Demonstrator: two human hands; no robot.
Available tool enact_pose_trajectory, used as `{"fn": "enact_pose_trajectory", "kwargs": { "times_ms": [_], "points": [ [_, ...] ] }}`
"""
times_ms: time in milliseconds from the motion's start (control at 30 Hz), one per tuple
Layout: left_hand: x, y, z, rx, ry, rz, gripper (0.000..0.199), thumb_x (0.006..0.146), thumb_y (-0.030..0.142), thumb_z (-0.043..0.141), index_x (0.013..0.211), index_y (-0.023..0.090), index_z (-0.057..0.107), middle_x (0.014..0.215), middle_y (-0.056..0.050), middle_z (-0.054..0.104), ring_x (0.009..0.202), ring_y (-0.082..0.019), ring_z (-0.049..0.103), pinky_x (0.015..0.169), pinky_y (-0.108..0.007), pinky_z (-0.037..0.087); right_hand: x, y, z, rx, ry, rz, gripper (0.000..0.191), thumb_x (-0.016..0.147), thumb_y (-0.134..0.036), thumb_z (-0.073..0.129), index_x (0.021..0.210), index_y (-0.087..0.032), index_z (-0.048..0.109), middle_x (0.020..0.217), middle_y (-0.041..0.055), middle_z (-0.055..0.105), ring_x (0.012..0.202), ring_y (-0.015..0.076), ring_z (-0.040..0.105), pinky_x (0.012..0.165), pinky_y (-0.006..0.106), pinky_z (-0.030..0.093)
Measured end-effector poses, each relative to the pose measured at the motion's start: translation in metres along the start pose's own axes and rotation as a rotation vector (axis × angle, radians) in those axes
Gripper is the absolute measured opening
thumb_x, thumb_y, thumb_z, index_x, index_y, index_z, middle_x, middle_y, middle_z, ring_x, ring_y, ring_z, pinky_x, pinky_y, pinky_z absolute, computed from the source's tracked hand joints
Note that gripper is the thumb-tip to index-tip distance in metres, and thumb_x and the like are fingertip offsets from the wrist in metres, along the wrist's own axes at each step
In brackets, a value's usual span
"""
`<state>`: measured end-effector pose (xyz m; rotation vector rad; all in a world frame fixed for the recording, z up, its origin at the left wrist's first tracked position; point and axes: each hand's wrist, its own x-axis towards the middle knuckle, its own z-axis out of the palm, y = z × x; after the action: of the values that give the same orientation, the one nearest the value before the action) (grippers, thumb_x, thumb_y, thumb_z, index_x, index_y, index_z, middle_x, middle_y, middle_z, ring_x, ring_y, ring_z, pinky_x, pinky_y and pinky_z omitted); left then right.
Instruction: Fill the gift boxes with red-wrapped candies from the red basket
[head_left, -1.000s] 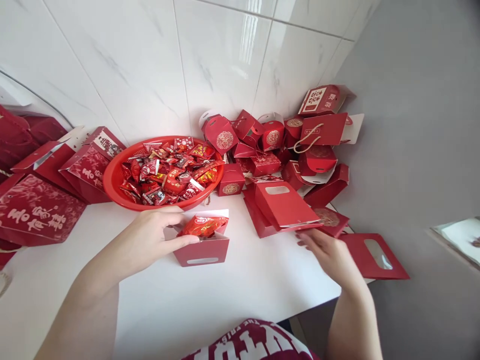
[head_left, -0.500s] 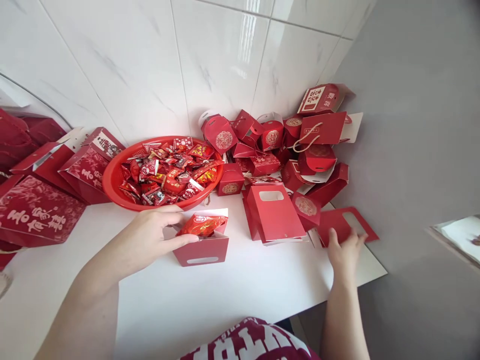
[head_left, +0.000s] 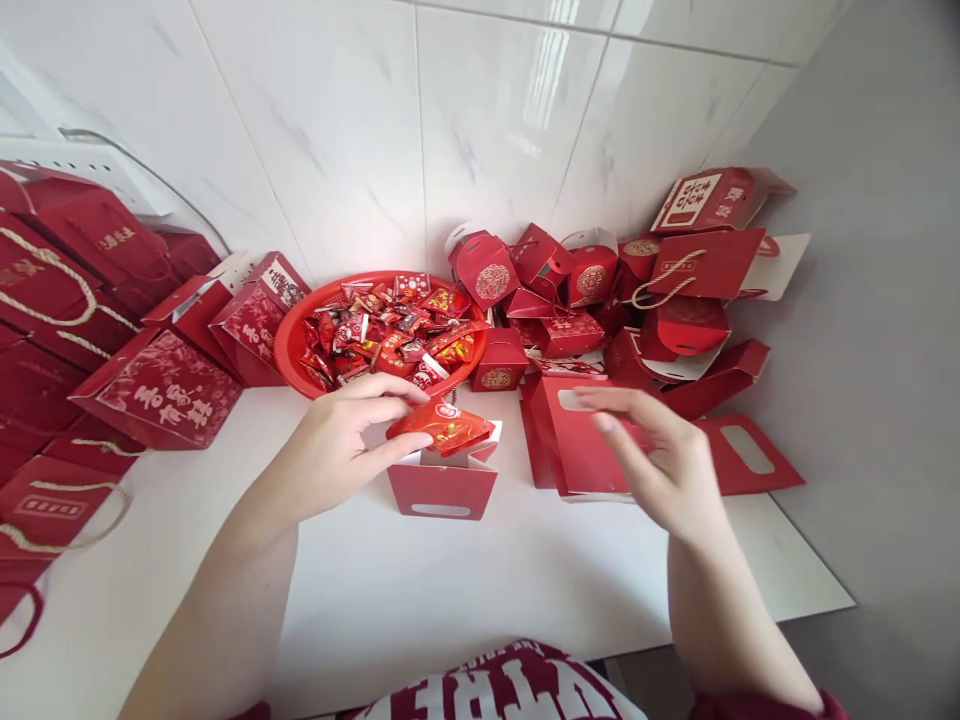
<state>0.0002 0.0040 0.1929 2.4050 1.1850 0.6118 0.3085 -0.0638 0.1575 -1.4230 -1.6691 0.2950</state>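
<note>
My left hand [head_left: 360, 435] has its thumb and fingers round the left end of a red candy packet [head_left: 450, 428]. The packet lies over the open top of a small red box [head_left: 441, 488], which stands on the white table. My right hand [head_left: 660, 450] hovers with fingers apart over a stack of flat red boxes [head_left: 589, 440], holding nothing. Another flat red box [head_left: 754, 455] lies to the right, by the grey wall. Behind my left hand is a red basket [head_left: 289, 345] full of wrapped candies [head_left: 397, 335].
Red gift boxes [head_left: 592, 275] are piled against the tiled wall [head_left: 337, 130] at the back right. Patterned boxes [head_left: 172, 395] and red bags with rope handles [head_left: 45, 290] crowd the left side. The white table [head_left: 480, 580] ends near my body.
My right hand has moved left from the flat box by the grey wall to above the stack. My left hand stays at the packet. The view has shifted left.
</note>
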Motion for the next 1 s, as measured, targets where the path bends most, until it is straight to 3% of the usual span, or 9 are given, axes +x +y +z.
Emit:
{"fn": "enact_pose_trajectory", "kwargs": {
  "times_ms": [67,133,233,433,533,633,733,867,1000],
  "points": [
    [-0.003,0.001,-0.001,-0.025,0.059,0.036,0.024,0.09,0.041,0.062,0.093,0.022,0.076,0.12,-0.004,0.066,0.103,-0.021,0.064,0.079,-0.025,0.052,0.012,-0.02,0.016,0.117,-0.181,-0.067,0.027,0.096,-0.038,0.059,0.117,-0.024,0.067,0.118,0.007,0.071,0.113,0.0244,0.065,0.1,0.039,0.051],
    [-0.005,0.002,-0.002,-0.064,0.106,0.069,0.021,0.089,0.039,0.065,0.095,0.023,0.077,0.119,-0.003,0.067,0.105,-0.021,0.064,0.089,-0.027,0.051,0.022,-0.035,0.033,0.249,-0.305,-0.112,0.041,0.09,-0.039,0.068,0.127,-0.024,0.062,0.126,0.0064,0.068,0.116,0.0246,0.063,0.101,0.039,0.051],
    [-0.007,0.002,-0.001,-0.204,0.131,0.034,0.019,0.088,0.038,0.067,0.094,0.022,0.077,0.114,-0.003,0.069,0.104,-0.021,0.064,0.095,-0.029,0.05,0.035,-0.048,0.054,0.505,-0.431,-0.058,0.052,0.085,-0.038,0.074,0.133,-0.025,0.058,0.127,0.0061,0.068,0.114,0.0243,0.065,0.099,0.039,0.054],
    [-0.001,-0.002,0.005,-0.596,0.025,-0.184,0.033,0.09,0.044,0.063,0.083,0.014,0.073,0.085,-0.005,0.073,0.081,-0.02,0.069,0.074,-0.028,0.058,0.058,-0.041,0.072,0.941,-0.605,0.167,0.05,0.078,-0.03,0.081,0.123,-0.019,0.062,0.108,0.0052,0.074,0.091,0.019,0.072,0.082,0.034,0.062],
    [0.001,-0.004,0.01,-0.758,-0.042,-0.248,0.033,0.089,0.045,0.064,0.09,0.014,0.074,0.079,-0.004,0.074,0.073,-0.019,0.071,0.07,-0.029,0.06,0.062,-0.037,0.07,0.944,-0.624,0.196,0.052,0.077,-0.028,0.082,0.124,-0.019,0.062,0.104,0.0045,0.074,0.087,0.0175,0.072,0.078,0.033,0.062],
    [-0.001,-0.003,0.013,-0.826,-0.009,-0.243,0.03,0.084,0.042,0.071,0.097,0.015,0.074,0.091,-0.006,0.077,0.082,-0.022,0.073,0.075,-0.032,0.062,0.059,-0.039,0.067,0.893,-0.57,0.137,0.05,0.079,-0.029,0.081,0.124,-0.019,0.062,0.11,0.006,0.072,0.092,0.0174,0.07,0.082,0.032,0.06],
    [-0.005,0.003,0.016,-0.703,0.009,-0.197,0.032,0.077,0.034,0.079,0.103,0.015,0.073,0.099,-0.005,0.077,0.09,-0.024,0.073,0.081,-0.032,0.061,0.053,-0.047,0.062,0.764,-0.568,0.069,0.039,0.084,-0.031,0.076,0.119,-0.019,0.063,0.109,0.0056,0.071,0.092,0.0177,0.069,0.081,0.03,0.058],
    [-0.01,0.012,0.02,-0.547,-0.033,-0.157,0.021,0.083,0.028,0.071,0.1,0.016,0.072,0.099,-0.004,0.076,0.092,-0.023,0.072,0.08,-0.03,0.06,0.049,-0.057,0.056,0.502,-0.7,-0.024,0.027,0.084,-0.024,0.073,0.111,-0.021,0.068,0.1,0.0017,0.073,0.088,0.0185,0.068,0.075,0.027,0.056],
    [-0.01,0.009,0.018,-0.486,-0.028,-0.116,0.027,0.083,0.031,0.072,0.106,0.017,0.066,0.101,-0.004,0.073,0.092,-0.021,0.07,0.081,-0.029,0.058,0.051,-0.058,0.052,0.438,-0.685,-0.042,0.02,0.085,-0.023,0.071,0.104,-0.02,0.069,0.093,0.0002,0.073,0.082,0.0182,0.067,0.074,0.028,0.053]
  ]
}}
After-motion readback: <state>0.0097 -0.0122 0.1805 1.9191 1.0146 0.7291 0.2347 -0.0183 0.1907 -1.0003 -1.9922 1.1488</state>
